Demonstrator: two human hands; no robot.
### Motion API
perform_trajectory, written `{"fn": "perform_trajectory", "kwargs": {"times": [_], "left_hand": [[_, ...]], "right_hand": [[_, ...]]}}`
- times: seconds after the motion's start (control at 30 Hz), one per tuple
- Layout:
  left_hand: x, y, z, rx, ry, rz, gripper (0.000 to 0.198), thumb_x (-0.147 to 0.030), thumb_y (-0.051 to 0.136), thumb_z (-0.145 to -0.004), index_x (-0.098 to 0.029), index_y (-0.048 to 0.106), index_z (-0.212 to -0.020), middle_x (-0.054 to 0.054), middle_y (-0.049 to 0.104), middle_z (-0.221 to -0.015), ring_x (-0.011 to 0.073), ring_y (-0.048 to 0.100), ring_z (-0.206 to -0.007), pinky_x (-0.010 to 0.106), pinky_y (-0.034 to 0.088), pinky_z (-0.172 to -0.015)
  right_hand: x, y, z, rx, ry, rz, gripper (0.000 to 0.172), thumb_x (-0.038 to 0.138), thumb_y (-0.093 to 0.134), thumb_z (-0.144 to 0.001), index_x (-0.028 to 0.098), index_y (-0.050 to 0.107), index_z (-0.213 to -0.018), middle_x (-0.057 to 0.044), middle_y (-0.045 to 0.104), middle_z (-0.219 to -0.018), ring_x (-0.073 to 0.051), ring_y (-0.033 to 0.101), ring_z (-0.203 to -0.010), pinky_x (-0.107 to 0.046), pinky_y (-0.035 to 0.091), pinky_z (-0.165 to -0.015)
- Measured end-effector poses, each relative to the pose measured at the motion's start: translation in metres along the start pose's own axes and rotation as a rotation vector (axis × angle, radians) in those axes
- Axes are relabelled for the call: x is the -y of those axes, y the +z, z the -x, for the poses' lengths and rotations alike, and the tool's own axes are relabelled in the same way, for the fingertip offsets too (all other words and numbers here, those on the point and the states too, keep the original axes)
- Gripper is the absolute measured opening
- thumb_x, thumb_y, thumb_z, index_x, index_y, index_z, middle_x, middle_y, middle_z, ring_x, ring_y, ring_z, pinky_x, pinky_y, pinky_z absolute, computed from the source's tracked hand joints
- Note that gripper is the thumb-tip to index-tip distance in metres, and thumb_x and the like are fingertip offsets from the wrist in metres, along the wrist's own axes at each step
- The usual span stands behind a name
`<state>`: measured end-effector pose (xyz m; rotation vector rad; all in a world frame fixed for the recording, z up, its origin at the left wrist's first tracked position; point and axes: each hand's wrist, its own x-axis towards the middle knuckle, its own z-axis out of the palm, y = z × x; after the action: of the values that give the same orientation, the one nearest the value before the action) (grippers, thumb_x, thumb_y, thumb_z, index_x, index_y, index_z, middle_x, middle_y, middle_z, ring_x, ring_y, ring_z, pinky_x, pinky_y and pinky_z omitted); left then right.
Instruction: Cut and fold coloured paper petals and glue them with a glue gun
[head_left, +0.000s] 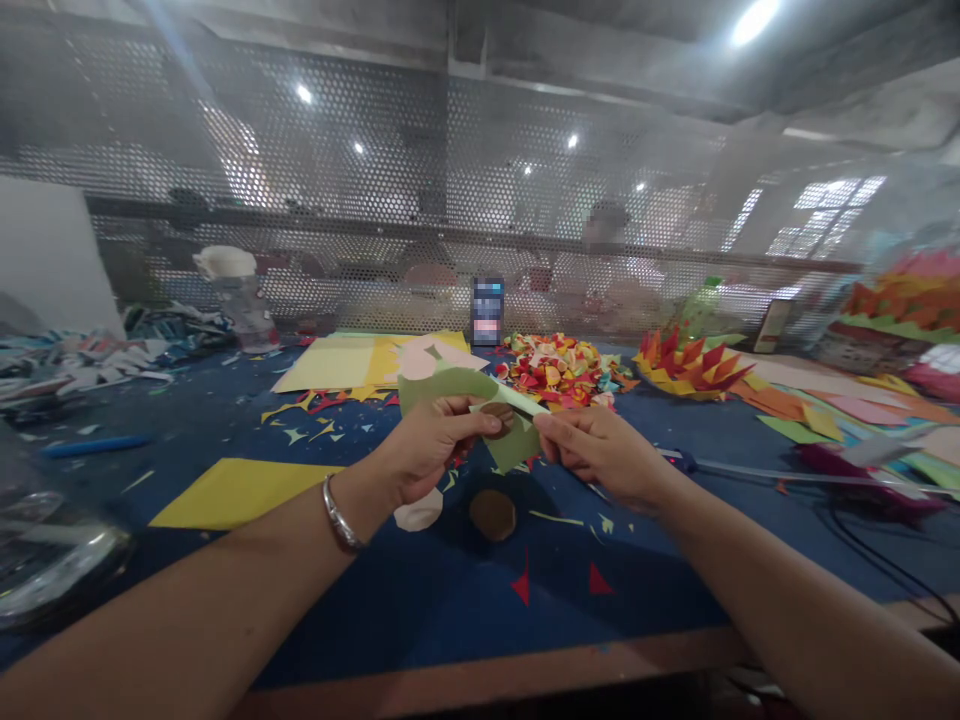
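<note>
So right now both hands are up off the table with the green paper cutout (450,385) between them. My left hand (435,450) is closed in a pinch on it, with the thumb pressing a small brown disc (496,420) against the green. My right hand (600,455) is pinched shut on the cutout's other edge, fingers curled under. I'd say I'm at the placing-the-brown-bit stage, lining it up on the green piece.

Just below my left hand, a second brown paper circle (492,513) and a pale paper circle (420,510) lie on the blue table cover (375,600). A yellow sheet (225,490) sits off to the left of that hand.

The paper's floppy, so any next move needs both pinches steady and the thumb kept flat so the disc doesn't slide.
</note>
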<state>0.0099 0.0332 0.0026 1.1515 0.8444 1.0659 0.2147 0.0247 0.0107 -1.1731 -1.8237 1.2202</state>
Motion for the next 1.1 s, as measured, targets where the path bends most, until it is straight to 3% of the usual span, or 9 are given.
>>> {"fn": "perform_trajectory", "kwargs": {"times": [0.47, 0.87, 1.1], "left_hand": [[0.0035, -0.0008, -0.0009, 0.030, 0.025, -0.029, 0.012, -0.019, 0.075, -0.067, -0.016, 0.073, -0.079, 0.002, 0.066, -0.073, 0.0095, 0.052, -0.062, 0.023, 0.034, -0.055], [0.0040, -0.0003, -0.0004, 0.004, 0.028, -0.053, 0.011, -0.017, 0.072, -0.067, -0.016, 0.075, -0.078, 0.002, 0.069, -0.072, 0.0075, 0.048, -0.058, 0.022, 0.030, -0.052], [0.0000, 0.0031, 0.0022, -0.002, 0.037, -0.058, 0.009, -0.017, 0.072, -0.067, -0.015, 0.074, -0.076, 0.003, 0.069, -0.074, 0.0098, 0.054, -0.064, 0.022, 0.036, -0.058]], "right_hand": [[-0.0007, -0.0006, -0.0001, -0.013, -0.051, 0.065, 0.046, 0.058, 0.052, -0.085, 0.018, 0.049, -0.062, 0.009, 0.025, -0.047, -0.006, 0.019, -0.040, -0.022, 0.012, -0.040], [-0.0013, -0.0039, -0.0011, -0.024, -0.132, 0.221, 0.045, 0.054, 0.050, -0.088, 0.019, 0.051, -0.061, 0.007, 0.031, -0.049, -0.007, 0.026, -0.043, -0.022, 0.019, -0.044], [-0.0008, -0.0042, -0.0016, -0.030, -0.161, 0.277, 0.046, 0.056, 0.047, -0.089, 0.018, 0.052, -0.061, 0.006, 0.031, -0.049, -0.008, 0.026, -0.043, -0.023, 0.020, -0.045]]}}
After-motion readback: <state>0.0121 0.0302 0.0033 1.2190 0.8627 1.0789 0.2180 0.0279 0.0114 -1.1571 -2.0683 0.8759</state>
